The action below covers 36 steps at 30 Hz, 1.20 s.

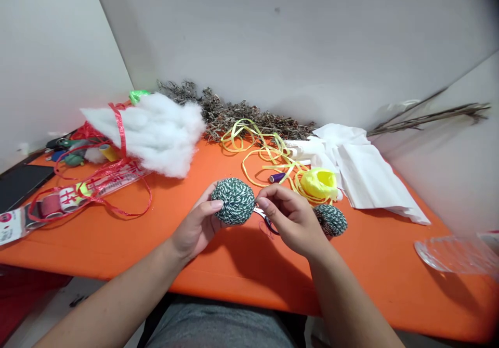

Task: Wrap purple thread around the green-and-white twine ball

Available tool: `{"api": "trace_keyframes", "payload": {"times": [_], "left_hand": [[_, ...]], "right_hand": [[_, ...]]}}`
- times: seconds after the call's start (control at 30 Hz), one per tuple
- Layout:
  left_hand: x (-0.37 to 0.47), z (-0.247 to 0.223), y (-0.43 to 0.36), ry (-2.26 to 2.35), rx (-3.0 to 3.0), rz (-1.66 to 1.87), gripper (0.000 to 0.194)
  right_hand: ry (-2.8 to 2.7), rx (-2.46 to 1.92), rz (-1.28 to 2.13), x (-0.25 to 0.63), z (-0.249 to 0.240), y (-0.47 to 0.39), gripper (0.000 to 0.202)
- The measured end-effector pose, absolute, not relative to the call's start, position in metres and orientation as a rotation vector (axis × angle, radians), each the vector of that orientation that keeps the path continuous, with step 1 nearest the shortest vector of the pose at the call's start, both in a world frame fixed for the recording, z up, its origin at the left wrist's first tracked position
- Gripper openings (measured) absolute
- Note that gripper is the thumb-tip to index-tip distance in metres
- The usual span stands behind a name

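Within the left grip (197, 226), holds the green-and-white yarn ball (234, 201) clamped, while pinching the right grip (290, 218) together at the ball's right edge, on what impossible to tell, and could, by tugging too hard, jerk it loose toward scissors (259, 212) just below.

Left hand (200, 223) has most fingers hidden behind the green-and-white ball (234, 202); what, if anything, the right hand (257, 201) pinches beside it is too small to tell. Right hand partly covers the scissors (268, 225) and second ball (333, 220). Clear plastic item (448, 257) runs off the right edge, dark flat object (25, 182) off the left.
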State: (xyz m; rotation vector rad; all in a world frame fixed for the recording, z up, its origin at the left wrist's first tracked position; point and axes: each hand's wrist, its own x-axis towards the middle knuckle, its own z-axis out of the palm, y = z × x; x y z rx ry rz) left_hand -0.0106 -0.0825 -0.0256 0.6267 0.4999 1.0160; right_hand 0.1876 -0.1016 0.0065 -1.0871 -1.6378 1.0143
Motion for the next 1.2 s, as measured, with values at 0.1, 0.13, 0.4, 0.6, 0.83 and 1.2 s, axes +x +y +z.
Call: {"api": "trace_keyframes", "payload": {"times": [0.1,0.13,0.4,0.6,0.83,1.2], "left_hand": [[-0.0103,-0.0245,-0.0824,0.508,0.631,1.01,0.035],[-0.0104,-0.0244,-0.0822,0.509,0.63,1.01,0.035],[-0.012,-0.0266,-0.0817,0.492,0.621,0.991,0.04],[-0.0122,-0.0244,-0.0825,0.48,0.596,0.98,0.058],[-0.0112,-0.0213,-0.0837,0.488,0.593,0.981,0.042],[-0.0097,-0.025,-0.0797,0.484,0.575,0.971,0.039]], "right_hand": [[-1.623,-1.088,1.035,0.1874,0.0056,-0.1012,0.016],[-1.62,-1.088,1.042,0.1872,0.0055,-0.1011,0.016],[-1.582,-1.065,1.098,0.1865,0.0052,-0.1014,0.017],[-1.554,-1.085,1.129,0.1876,0.0023,-0.1023,0.019],[-1.584,-1.036,1.118,0.1881,0.0007,-0.1012,0.021],[-1.634,-1.076,0.99,0.1828,-0.0022,-0.1012,0.027]]}}
